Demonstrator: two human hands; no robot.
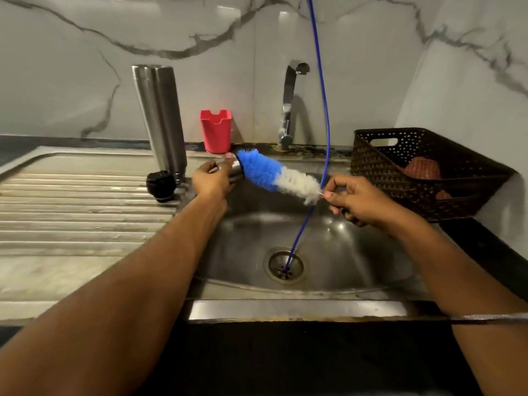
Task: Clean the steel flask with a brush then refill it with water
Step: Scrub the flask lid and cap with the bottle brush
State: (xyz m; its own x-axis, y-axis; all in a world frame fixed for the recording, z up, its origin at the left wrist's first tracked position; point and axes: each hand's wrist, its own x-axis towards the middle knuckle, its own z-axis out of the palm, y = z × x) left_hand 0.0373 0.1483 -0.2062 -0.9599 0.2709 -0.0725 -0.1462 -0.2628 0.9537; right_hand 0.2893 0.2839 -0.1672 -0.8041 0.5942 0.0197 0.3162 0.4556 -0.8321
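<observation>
Left hand (213,178) grip around flask (234,168), brush (278,177) at mouth.

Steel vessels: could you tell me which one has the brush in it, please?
The small steel vessel gripped by the left hand over the sink; the tall flask stands upright on the drainboard.

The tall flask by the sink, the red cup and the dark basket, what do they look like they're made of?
Tall flask: looks like brushed steel, with long soft reflections. Red cup: probably moulded plastic, matt and evenly coloured. Dark basket: likely plastic in a woven pattern, with regular perforations and a cut-out handle.
</observation>
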